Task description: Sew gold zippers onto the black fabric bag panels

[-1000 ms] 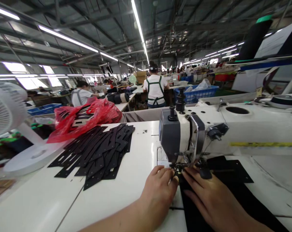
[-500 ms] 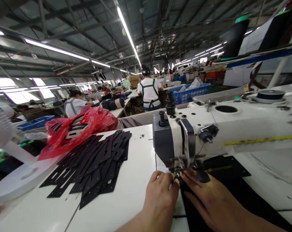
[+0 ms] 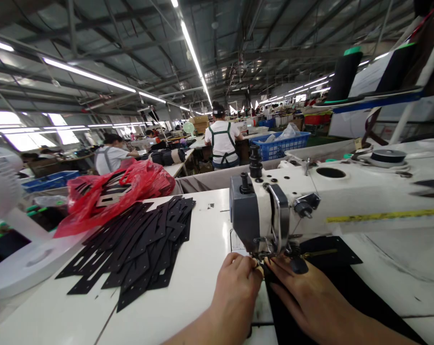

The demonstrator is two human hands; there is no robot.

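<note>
A white sewing machine (image 3: 299,187) with a dark grey head cover stands in front of me. Just left of its presser foot, my left hand (image 3: 236,292) is closed in a pinch; whatever sits between thumb and forefinger is hidden. On the other side of the needle area, my right hand (image 3: 310,297) lies flat with fingers stretched out, pressing on black fabric (image 3: 371,297). That fabric runs under the machine arm and down toward me. A brass-coloured zipper (image 3: 322,252) shows on it behind the hand.
Left on the white table (image 3: 198,258) lies a spread pile of black strips (image 3: 145,244). Behind it is a red plastic bag (image 3: 130,184), beside a white fan (image 3: 8,206). Black thread cones (image 3: 344,74) stand upper right. A co-worker (image 3: 222,136) sits ahead near a blue crate (image 3: 283,142).
The view has shifted slightly. Both hands stay beside the presser foot, the left in its pinch and the right flat on the fabric. The fabric shows little visible movement.
</note>
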